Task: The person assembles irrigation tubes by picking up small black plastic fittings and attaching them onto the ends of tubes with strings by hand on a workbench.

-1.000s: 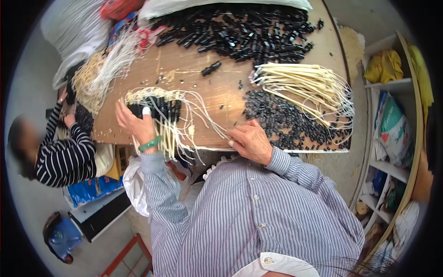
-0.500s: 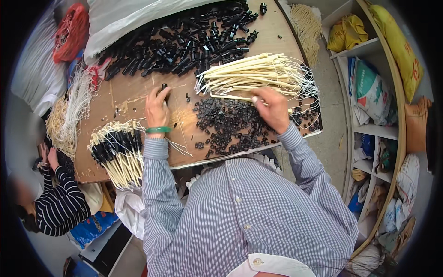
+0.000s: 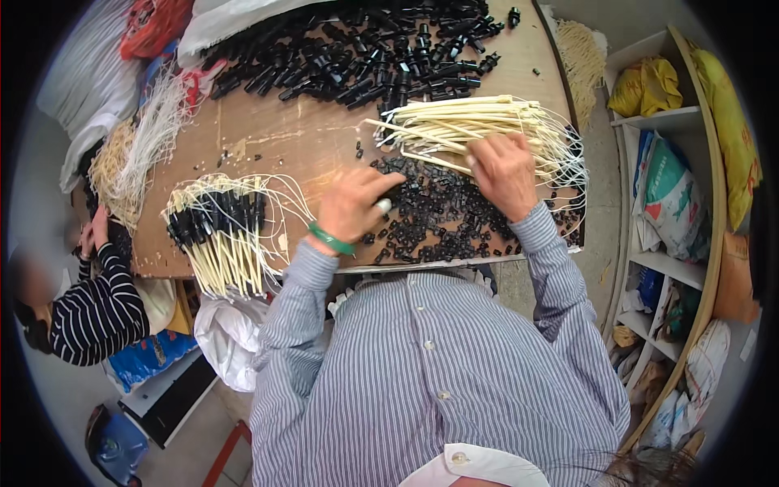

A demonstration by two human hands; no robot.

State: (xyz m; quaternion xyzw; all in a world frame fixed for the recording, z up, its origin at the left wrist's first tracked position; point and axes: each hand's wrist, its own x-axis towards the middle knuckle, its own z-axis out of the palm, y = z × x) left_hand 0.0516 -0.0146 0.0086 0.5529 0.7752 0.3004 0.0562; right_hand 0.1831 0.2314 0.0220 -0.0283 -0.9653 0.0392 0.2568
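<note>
My right hand (image 3: 505, 172) is closed around the end of a thin cream tube (image 3: 418, 135), which points left past the bundle. Beside it lies a bundle of cream tubes (image 3: 471, 109) with white wires at their right ends. Another cream tube (image 3: 434, 163) lies just below the held one. My left hand (image 3: 355, 201), with a green bangle on its wrist, has its fingers stretched over the left side of a pile of small black parts (image 3: 442, 223). Whether a small part touches its fingertips cannot be made out.
Black plastic fittings (image 3: 365, 61) are heaped at the back of the table. Cream tubes with black fittings (image 3: 219, 231) stand bunched at the left front. White strings (image 3: 158, 114) hang at the left edge, near another person in striped sleeves (image 3: 101, 312). Shelves (image 3: 677, 264) stand right.
My left hand has moved right, from bare tabletop to the small black parts. My right hand has lifted slightly, and a cream tube now sticks out from it. The view has shifted.
</note>
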